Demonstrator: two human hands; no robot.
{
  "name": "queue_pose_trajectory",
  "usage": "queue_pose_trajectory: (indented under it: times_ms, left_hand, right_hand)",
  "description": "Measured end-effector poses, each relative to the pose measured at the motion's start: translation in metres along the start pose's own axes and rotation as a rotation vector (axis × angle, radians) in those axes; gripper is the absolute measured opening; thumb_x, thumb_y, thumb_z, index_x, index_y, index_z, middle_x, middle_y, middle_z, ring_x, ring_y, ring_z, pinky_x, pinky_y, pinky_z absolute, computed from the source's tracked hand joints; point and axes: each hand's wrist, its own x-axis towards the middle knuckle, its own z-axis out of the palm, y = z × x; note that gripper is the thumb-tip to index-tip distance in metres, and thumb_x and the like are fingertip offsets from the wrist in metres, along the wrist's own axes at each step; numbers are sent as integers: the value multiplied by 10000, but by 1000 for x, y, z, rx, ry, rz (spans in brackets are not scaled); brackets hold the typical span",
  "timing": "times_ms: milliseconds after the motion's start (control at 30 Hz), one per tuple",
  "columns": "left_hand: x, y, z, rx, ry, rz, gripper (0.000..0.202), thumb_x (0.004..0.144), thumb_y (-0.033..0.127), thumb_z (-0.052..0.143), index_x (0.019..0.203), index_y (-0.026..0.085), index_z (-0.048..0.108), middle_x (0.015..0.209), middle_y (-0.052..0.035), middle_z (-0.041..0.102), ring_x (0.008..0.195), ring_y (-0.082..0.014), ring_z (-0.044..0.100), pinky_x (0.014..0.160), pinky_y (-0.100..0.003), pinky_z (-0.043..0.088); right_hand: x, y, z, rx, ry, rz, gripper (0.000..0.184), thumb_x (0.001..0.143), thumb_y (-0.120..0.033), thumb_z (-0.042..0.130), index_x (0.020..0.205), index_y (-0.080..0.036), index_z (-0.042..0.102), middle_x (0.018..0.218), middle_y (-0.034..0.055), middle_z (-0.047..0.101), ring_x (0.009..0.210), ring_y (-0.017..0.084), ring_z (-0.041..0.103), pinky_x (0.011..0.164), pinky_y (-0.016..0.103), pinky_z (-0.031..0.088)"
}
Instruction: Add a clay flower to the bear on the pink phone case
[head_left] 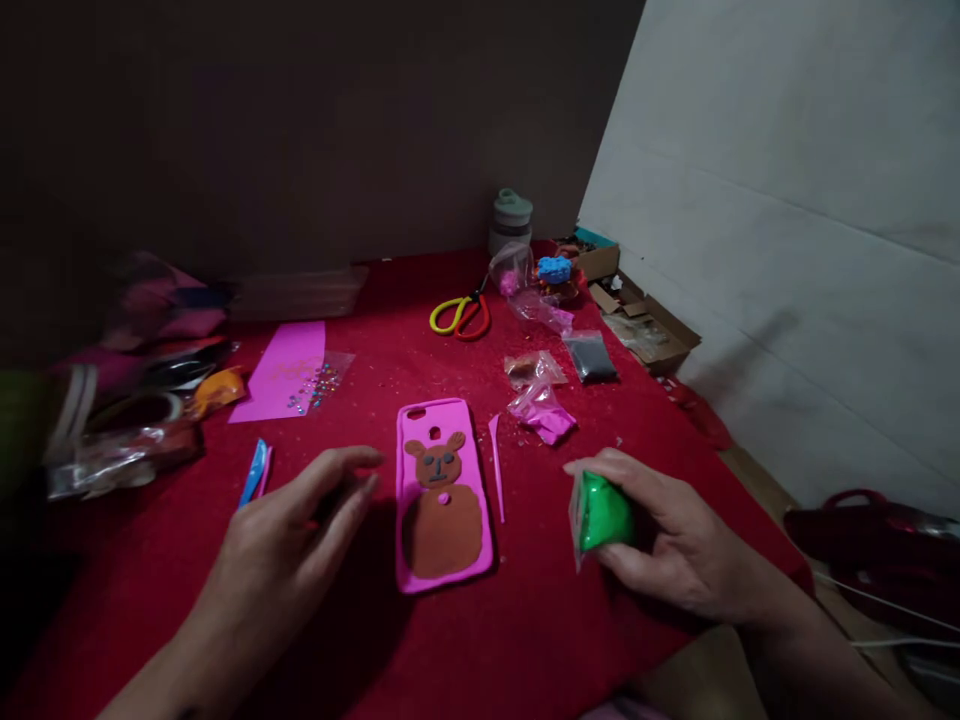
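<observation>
Left hand (289, 545): palm down, fingers extended, loose | right hand (675, 545): fingers curled in a grip, forearm entering lower right

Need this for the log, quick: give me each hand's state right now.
Left hand: open, holding nothing, just left of the pink phone case.
Right hand: closed around the green clay packet.

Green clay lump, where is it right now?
In the head view, the green clay lump in clear plastic sits on the right, gripped by the right hand, right of the pink phone case with a brown bear.
</observation>
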Motion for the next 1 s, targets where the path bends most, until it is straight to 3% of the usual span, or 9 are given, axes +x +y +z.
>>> queue_pose_trajectory:
  times_ms: [67,167,233,300,367,500,867,933,1000]
  left_hand:
    - [-9,26,-1,-178,-48,6,215,866,409,538,942,243,652,846,-4,727,732,-161,676,633,-201,492]
    - [-22,64,2,-390,-345,47,210,888,392,531,885,231,666,845,-9,702,747,-153,641,656,-200,486]
    - [-26,81,8,-465,-498,-21,208,901,375,527,892,213,655,820,-15,663,737,-146,601,638,-207,469]
    - [-27,87,16,-586,-564,-112,209,904,369,526,896,197,645,738,4,586,642,-116,527,557,-195,430]
    - [-27,87,25,-693,-559,-164,190,900,345,537,846,181,617,682,21,537,592,-96,477,527,-186,399]
    - [-28,83,37,-776,-528,-140,237,911,337,525,744,176,573,627,32,514,534,-79,446,483,-181,356]
    - [-36,95,47,-558,-423,-42,203,880,283,535,710,172,531,616,41,480,539,-87,450,489,-197,371]
    - [-36,98,48,-638,-416,-59,212,896,295,515,721,175,524,595,51,478,496,-77,451,460,-188,369]
    - [-36,101,49,-694,-404,-69,216,907,292,501,725,178,522,581,55,479,482,-72,446,451,-180,371]
  right_hand:
    - [-2,-5,7,-34,51,-22,537,842,-187,565,1353,-237,406,1211,79,613,1108,206,591,927,279,494]
    - [-1,-14,16,-89,76,-73,495,862,-186,536,1340,-207,406,1108,100,645,1023,216,626,838,287,537]
    - [0,-19,21,-128,61,-101,474,867,-183,523,1328,-185,415,1042,102,649,945,220,637,801,313,550]
    - [0,-23,25,-142,40,-108,470,860,-179,523,1320,-168,427,1004,100,643,903,222,634,781,333,556]
    - [-2,-24,26,-135,35,-113,478,852,-174,528,1320,-161,434,996,97,639,908,224,630,784,338,555]
    - [-9,-23,26,-90,-4,-154,509,853,-170,539,1347,-162,417,1025,96,639,963,232,620,824,342,539]
    - [-20,-21,27,-37,-43,-100,566,874,-147,516,1414,-161,347,1099,101,574,1006,238,544,890,403,478]
    - [-22,-26,22,-33,35,-92,607,850,-166,562,1415,-139,342,1224,133,512,1150,265,470,991,440,414]
    - [-23,-35,17,-32,202,-109,568,817,-210,611,1340,-120,409,1249,150,480,1200,295,418,1025,473,364]
